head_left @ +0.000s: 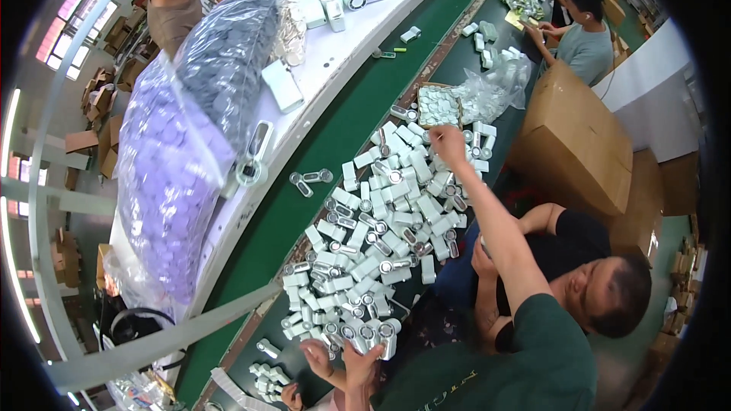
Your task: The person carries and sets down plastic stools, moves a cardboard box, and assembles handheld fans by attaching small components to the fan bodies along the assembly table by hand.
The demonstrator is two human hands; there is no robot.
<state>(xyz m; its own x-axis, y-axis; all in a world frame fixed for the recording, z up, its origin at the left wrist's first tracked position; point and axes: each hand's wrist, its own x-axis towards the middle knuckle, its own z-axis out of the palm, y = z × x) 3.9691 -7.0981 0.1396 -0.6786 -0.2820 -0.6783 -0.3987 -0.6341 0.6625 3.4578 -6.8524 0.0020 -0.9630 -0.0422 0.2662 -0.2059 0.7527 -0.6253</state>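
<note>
My left hand is closed around several white mini fans with round silver faces, held side by side at the near end of a large pile. Far up the belt, my right arm stretches out and my right hand hovers over the pile's far end. Its fingers are drawn together; whatever is between them is too small to make out. Just beyond it stands a small basket filled with pale round discs. The heap of white fans spreads over the dark belt between my hands.
A co-worker's hand is close beside my left hand. To my right sits a person in black, near a big cardboard box. Bags of purple discs and grey discs lie on the white counter. A metal bar crosses low left.
</note>
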